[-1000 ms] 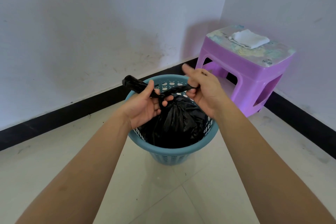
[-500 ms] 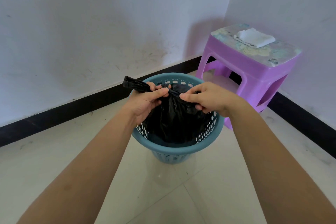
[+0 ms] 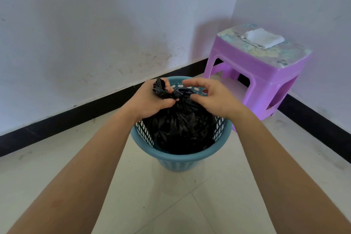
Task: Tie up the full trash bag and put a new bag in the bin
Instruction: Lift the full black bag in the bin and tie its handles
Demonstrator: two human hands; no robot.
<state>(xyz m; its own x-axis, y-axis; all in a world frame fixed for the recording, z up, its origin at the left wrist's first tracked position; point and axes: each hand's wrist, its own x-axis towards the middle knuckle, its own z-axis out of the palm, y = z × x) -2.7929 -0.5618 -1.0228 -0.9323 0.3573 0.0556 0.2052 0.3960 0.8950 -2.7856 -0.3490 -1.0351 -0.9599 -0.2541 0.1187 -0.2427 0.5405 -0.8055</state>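
Black plastic trash bag (image 3: pixel 180 129), neck knotted, sits in blue perforated plastic bin (image 3: pixel 182 159). Left hand (image 3: pixel 152 99) pinches the tail; right hand (image 3: pixel 214 97) spread, off it. Tying looks done; next, lift bag out.

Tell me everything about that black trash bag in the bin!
The black trash bag looks like thin, shiny, crinkly plastic. It is bulging and sits inside the blue basket bin, filling most of it. Its top is gathered into a twisted neck with what looks like a knot, and the loose end sticks up. The left hand grips that neck and loose end. The right hand is open beside the knot, its thumb close to or touching the bag.
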